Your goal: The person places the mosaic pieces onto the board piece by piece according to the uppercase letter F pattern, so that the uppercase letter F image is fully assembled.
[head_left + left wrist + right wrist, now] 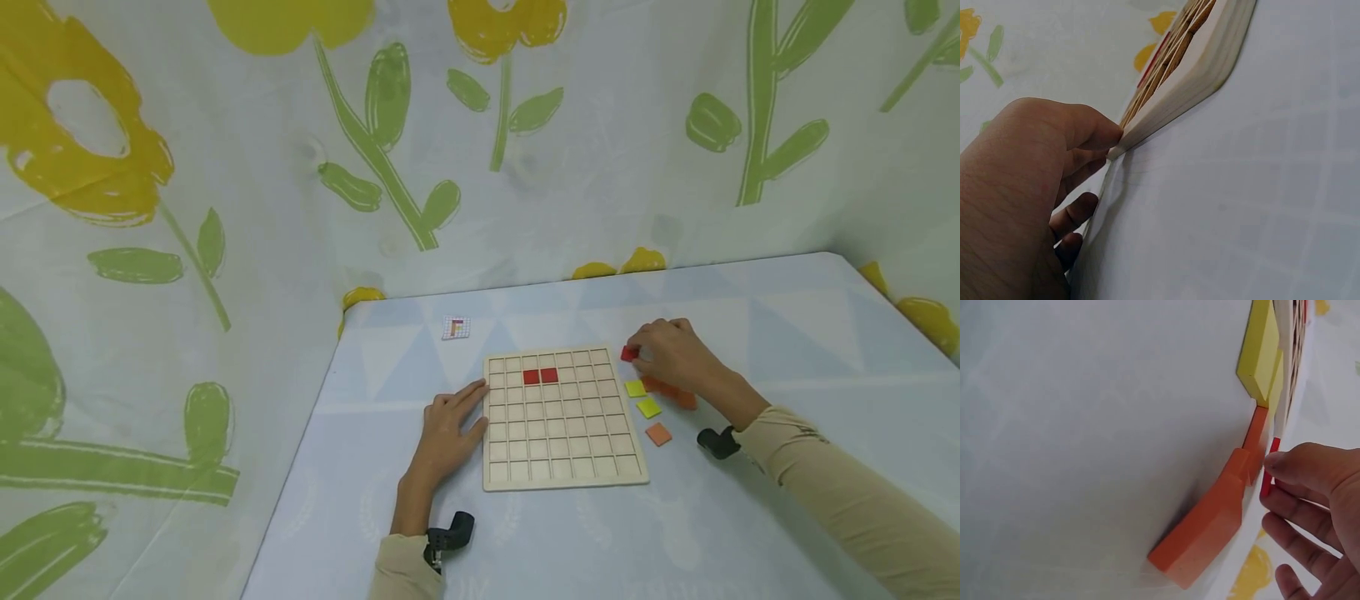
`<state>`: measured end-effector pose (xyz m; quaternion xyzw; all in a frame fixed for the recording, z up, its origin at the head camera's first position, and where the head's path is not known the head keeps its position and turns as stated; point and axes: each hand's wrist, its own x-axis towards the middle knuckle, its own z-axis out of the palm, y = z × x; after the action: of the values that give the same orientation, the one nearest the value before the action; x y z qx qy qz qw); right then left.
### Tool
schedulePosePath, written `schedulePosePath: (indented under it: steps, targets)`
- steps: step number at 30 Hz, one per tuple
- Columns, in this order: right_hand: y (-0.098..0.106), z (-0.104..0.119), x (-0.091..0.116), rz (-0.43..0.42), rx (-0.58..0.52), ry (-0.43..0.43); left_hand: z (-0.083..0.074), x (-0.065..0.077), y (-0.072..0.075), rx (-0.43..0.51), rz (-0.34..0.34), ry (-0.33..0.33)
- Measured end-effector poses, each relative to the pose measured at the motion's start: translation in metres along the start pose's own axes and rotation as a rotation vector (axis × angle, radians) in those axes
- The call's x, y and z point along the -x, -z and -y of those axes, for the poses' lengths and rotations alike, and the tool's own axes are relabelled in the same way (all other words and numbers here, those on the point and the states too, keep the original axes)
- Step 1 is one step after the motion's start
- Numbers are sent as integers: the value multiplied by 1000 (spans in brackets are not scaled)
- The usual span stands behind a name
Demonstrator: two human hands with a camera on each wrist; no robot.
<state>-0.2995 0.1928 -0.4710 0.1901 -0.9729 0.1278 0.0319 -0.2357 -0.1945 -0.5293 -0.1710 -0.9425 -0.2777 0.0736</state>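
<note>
A wooden grid board (558, 425) lies on the table, with two red square tiles (531, 377) side by side in its second row from the far edge. My left hand (444, 437) rests along the board's left edge, thumb and fingertips touching the rim. Just off the far right corner, my right hand (675, 357) pinches another red tile (627, 354); the right wrist view shows this red tile (1274, 445) between thumb and fingers. Orange tiles (682, 398) lie partly hidden under that hand. Two yellow tiles (636, 388) and a single orange tile (658, 434) lie nearer.
A small card (456, 327) printed with a coloured grid pattern lies beyond the board's far left corner. The pale patterned table (360, 467) meets a flower-print curtain (585, 183) at the back and left.
</note>
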Motion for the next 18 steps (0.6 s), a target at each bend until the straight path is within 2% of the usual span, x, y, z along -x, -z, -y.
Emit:
schedulePosePath:
  steps: [4, 18]
  targets:
    - [4, 0, 1, -7, -37, 4, 0, 0, 1, -2, 5, 0]
    - [13, 14, 5, -69, -106, 111, -2, -1, 2, 3, 9, 9]
